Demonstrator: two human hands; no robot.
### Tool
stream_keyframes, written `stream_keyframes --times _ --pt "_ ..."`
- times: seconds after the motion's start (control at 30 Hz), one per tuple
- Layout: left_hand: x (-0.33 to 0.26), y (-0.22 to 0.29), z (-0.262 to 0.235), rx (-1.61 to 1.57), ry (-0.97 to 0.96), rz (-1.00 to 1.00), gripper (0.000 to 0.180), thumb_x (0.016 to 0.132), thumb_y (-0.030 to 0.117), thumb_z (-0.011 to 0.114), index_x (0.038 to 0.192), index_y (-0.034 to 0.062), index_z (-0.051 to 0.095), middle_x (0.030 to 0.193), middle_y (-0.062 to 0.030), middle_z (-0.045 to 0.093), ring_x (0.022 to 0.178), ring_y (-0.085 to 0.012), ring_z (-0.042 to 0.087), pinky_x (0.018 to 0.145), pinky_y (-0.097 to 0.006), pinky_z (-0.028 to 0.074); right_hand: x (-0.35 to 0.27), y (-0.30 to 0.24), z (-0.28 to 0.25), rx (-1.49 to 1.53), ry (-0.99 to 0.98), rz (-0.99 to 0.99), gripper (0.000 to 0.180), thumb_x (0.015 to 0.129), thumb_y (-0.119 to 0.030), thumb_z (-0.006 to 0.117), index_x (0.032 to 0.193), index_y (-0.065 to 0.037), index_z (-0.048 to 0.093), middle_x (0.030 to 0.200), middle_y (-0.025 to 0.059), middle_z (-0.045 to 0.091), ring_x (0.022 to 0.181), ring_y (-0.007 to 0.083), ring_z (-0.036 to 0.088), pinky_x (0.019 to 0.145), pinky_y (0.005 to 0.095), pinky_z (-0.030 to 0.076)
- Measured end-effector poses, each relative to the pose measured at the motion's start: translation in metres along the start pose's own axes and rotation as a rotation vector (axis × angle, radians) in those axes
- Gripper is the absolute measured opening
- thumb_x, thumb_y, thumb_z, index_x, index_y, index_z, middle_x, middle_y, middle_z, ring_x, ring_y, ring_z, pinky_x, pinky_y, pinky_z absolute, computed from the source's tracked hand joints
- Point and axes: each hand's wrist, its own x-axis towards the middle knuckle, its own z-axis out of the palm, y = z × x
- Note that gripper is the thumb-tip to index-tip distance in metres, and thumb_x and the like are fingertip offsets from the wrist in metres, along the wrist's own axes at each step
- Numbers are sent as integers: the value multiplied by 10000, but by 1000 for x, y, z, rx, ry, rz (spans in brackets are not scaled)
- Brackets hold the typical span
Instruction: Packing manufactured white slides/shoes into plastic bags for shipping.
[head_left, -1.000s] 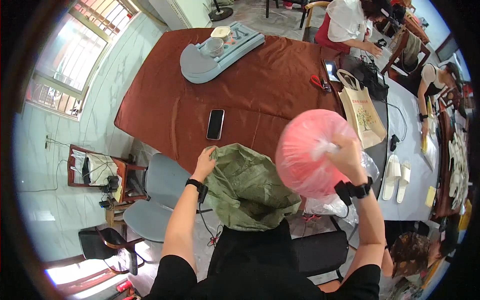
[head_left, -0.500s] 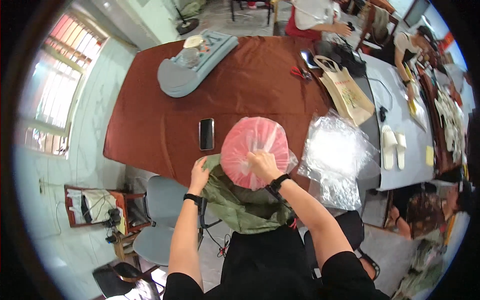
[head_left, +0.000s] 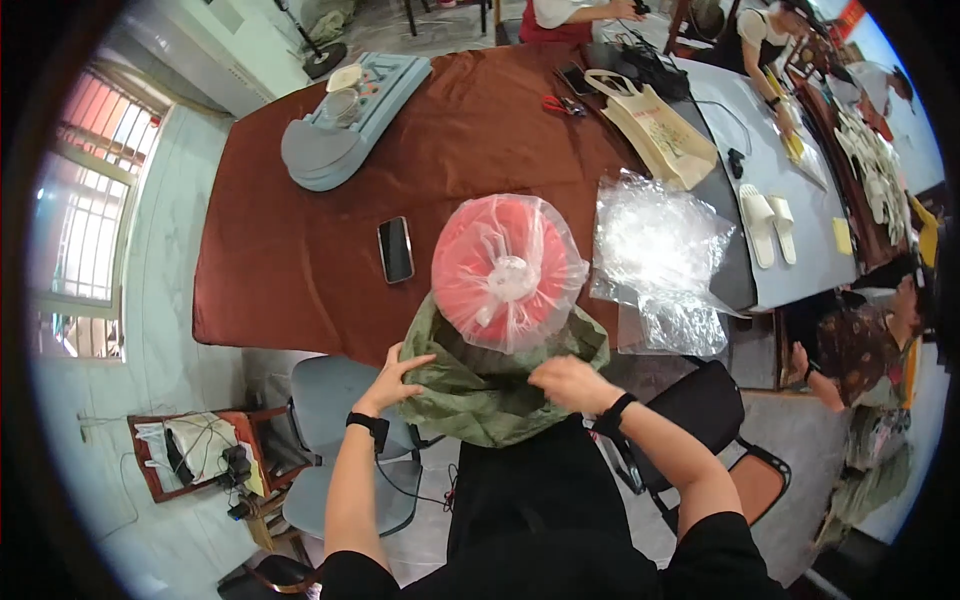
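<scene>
- Gripping its left rim, the left hand [head_left: 392, 382] is holding the green sack [head_left: 488, 408].
- The right hand [head_left: 576, 385] is curling opposite; I cannot tell if it is gripping.
- The pink bundle [head_left: 508, 272] is sitting by the desk's [head_left: 310, 230] near edge, overlapping the sack; lopsided tugging could be rolling it off.

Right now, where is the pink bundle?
In head view, the pink bundle is central, at the far edge of the green sack, between the phone and clear plastic.
</scene>
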Motion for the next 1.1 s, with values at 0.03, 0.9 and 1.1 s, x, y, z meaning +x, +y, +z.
stream_keyframes --times 0.03,0.9,1.1 --pt "-2 0 6 16 72 -126 781 681 184 852 1403 228 558 1455 -209 309 1346 -397 379 1122 -430 370 -21 -3 27 -149 -73 3 589 823 -208 719 1372 -130 520 1400 108 530 1231 288 550 1025 425 418" --pt "-36 49 164 811 -420 -345 484 997 490 434 1303 163 619 1164 -151 694 1133 -331 626 1135 -600 225 -230 -61 35 -54 354 355 545 748 -26 621 1287 -75 554 1307 138 567 1188 327 554 978 459 435" --pt "-56 50 170 825 -433 -414 816 837 793 437 1268 139 667 1291 -136 643 1285 -321 535 1149 -690 28 -447 -104 136 -17 -646 1542 958 649 -522 868 1442 -180 453 1330 121 588 1218 338 568 984 566 448"
